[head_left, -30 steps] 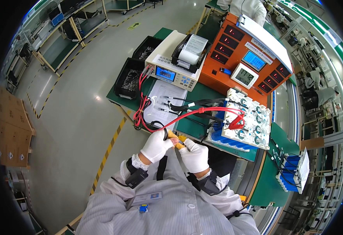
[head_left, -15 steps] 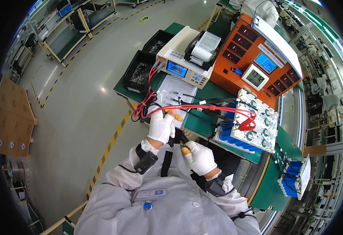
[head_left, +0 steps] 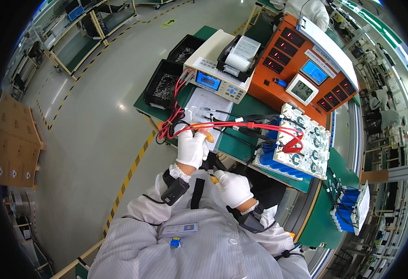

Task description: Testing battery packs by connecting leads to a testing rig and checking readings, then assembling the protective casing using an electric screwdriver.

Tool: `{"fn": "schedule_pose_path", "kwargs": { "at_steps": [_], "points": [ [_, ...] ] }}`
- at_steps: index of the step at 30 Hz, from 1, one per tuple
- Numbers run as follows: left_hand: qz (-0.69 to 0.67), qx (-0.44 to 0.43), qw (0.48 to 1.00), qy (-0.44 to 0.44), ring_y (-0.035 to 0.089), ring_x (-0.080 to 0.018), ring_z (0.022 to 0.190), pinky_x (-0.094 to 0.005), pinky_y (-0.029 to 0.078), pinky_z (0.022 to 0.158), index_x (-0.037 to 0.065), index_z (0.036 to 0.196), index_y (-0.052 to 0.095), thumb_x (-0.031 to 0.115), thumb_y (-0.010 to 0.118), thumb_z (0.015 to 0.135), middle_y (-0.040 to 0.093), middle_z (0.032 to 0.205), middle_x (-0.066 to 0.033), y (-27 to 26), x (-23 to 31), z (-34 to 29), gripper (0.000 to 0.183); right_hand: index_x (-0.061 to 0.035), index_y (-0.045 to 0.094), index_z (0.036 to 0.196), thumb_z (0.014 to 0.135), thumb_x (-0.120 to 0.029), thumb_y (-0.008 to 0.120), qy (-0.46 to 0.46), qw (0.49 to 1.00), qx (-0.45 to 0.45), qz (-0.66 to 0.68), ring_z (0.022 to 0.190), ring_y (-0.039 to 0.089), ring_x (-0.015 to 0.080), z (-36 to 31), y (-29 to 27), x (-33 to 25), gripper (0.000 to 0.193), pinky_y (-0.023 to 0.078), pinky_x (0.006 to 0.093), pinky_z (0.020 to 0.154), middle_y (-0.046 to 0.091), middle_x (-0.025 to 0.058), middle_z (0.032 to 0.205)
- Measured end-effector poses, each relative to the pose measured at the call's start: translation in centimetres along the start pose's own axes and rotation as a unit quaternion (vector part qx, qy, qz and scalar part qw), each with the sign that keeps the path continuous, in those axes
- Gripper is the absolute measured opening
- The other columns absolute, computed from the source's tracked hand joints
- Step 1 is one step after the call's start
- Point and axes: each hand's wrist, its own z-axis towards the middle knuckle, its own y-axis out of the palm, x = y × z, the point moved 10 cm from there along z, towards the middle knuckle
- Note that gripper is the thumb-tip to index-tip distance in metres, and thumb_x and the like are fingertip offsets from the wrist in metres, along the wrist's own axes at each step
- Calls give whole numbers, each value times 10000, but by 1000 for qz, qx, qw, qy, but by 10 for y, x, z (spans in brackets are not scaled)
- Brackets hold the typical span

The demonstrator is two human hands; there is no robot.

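Note:
My left hand (head_left: 192,149), in a white glove with bared or yellow-tipped fingers, is curled closed just off the table's front edge. Red test leads (head_left: 232,124) run past its fingertips, and a dark piece (head_left: 209,163) shows beneath it; what it grips is hidden. Lower and to the right, my right hand (head_left: 233,188), gloved alike, is pinched closed on a small dark thing too tiny to name. Beyond, the red leads reach from a beige bench meter (head_left: 215,83) to a battery pack (head_left: 306,144) of blue cells with a white top plate.
Black bins of small metal parts (head_left: 164,88) stand left of the meter, which carries a bin with a paper roll (head_left: 239,60). An orange instrument panel (head_left: 283,69) stands behind the pack. A second blue pack (head_left: 350,209) lies right. Papers (head_left: 204,107) rest on the green tabletop (head_left: 234,148).
My right hand has shifted slightly left and its fingertips have turned toward the left hand. My left hand stays nearly in place, its thumb tilted a little lower.

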Motion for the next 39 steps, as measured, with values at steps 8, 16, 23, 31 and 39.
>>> {"fn": "schedule_pose_path", "kwargs": {
  "at_steps": [8, 16, 23, 31, 39],
  "points": [
    [-65, -8, 998, 19, 491, -122, 426, -255, 404, 386, 29, 987, 544, 142, 460, 997, 616, 704, -111, 0, -7, -6, 142, -98, 652, 901, 856, -220, 618, -3, 1000, 6, 0, 678, 660, 326, 1, 1, 0, 134, 516, 434, 586, 669, 131, 760],
    [-121, 46, 988, -88, 390, -102, 405, -259, 307, 365, 86, 913, 511, 181, 429, 999, 515, 645, -37, -8, -23, -15, 152, -92, 629, 931, 855, -230, 605, 10, 1000, -8, 14, 729, 662, 335, -6, 5, 7, 159, 519, 456, 622, 668, 131, 809],
    [-137, 48, 986, -87, 339, -101, 365, -263, 258, 356, 102, 765, 489, 251, 446, 1018, 444, 549, -8, -8, -21, -10, 297, -95, 645, 881, 861, -238, 645, -1, 999, 43, 32, 667, 645, 345, -10, -2, 7, 144, 507, 449, 584, 654, 149, 755],
    [-151, 44, 984, -86, 319, -101, 357, -266, 249, 359, 109, 769, 481, 282, 443, 1030, 420, 529, 2, -9, -23, -7, 315, -85, 641, 893, 857, -227, 641, -13, 998, 53, 36, 677, 648, 344, -14, -3, 7, 147, 511, 450, 595, 658, 146, 767],
    [-172, 75, 975, -120, 340, -98, 381, -271, 248, 371, 136, 879, 516, 285, 450, 1027, 415, 549, 18, -13, -29, -8, 220, -86, 640, 897, 861, -225, 628, -14, 999, 43, 29, 678, 649, 339, -14, -5, 4, 144, 512, 450, 602, 658, 145, 768]
  ]
}}
